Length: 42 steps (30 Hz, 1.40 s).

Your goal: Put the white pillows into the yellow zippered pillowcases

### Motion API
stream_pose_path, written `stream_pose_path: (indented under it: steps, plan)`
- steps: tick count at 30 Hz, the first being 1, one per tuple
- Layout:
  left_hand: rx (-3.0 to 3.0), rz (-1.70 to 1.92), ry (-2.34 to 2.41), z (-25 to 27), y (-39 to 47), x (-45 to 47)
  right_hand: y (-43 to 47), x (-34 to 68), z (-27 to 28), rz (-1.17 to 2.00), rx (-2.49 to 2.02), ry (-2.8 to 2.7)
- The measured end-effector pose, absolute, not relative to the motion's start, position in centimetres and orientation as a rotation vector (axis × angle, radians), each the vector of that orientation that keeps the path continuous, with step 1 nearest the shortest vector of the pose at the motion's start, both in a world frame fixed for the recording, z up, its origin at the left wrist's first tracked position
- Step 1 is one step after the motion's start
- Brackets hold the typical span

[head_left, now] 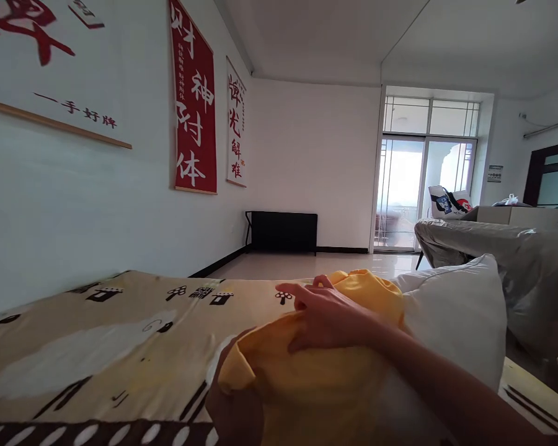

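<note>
Slipping looks the likeliest trouble here: the yellow cloth [335, 384] is loose and creased, and it could slide or bunch up because the right hand [323, 313] does not close tightly around it. The white pillow [460, 316], plump and just beside the cloth, could also tip if the fabric were tugged unevenly.

The cloth lies beneath the right palm, in front of the person, above a patterned blanket [121, 353]. A bulge of it rises behind the wrist, and a broad sheet hangs below the thumb. The right fingers are loosely spread and pointing left, with thumb and index finger well apart, and nothing is visibly pinched between them. The left hand [235, 406] seems to be at the cloth's left edge, mostly covered, so its grip cannot be told.
</note>
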<state>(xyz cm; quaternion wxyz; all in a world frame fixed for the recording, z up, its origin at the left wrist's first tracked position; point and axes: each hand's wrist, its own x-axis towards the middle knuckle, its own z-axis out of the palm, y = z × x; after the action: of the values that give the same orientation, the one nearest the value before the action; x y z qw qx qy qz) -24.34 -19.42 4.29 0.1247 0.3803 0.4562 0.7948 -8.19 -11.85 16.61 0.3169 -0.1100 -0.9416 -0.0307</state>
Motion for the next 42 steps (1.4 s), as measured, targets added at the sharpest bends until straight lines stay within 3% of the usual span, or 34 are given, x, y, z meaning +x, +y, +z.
stream_pose_path:
  steps: [6,8,11,16,21,27,30,35,42]
  plan:
    - [1.256,2.082,0.893,7.6,-21.8,-27.7,-10.4,-8.8,15.9,0.194,-0.393,-2.379]
    - [1.279,2.061,0.965,8.3,-22.1,-28.2,-10.5,-8.8,15.9,0.206,-0.366,-2.347]
    - [1.55,1.826,1.157,8.4,-21.7,-28.3,-11.1,-9.2,15.5,0.046,-0.349,-2.232]
    - [1.969,1.432,1.171,7.8,-20.6,-27.5,-12.4,-10.3,14.8,-0.477,-0.364,-1.945]
    - [1.699,1.592,1.255,7.6,-20.4,-26.3,-13.4,-10.0,14.4,-0.474,-0.377,-1.796]
    - [1.292,1.835,1.076,6.6,-19.0,-26.0,-16.9,-8.1,10.6,0.016,-0.237,-1.932]
    - [1.178,1.82,0.976,5.5,-18.1,-26.2,-17.9,-8.5,9.0,-0.106,-0.311,-2.179]
    - [1.032,1.783,0.801,4.4,-17.3,-26.8,-16.6,-10.0,8.1,-0.235,-0.47,-2.143]
    - [1.373,1.674,0.845,5.1,-17.6,-27.5,-14.7,-11.2,6.9,-0.312,-0.331,-2.019]
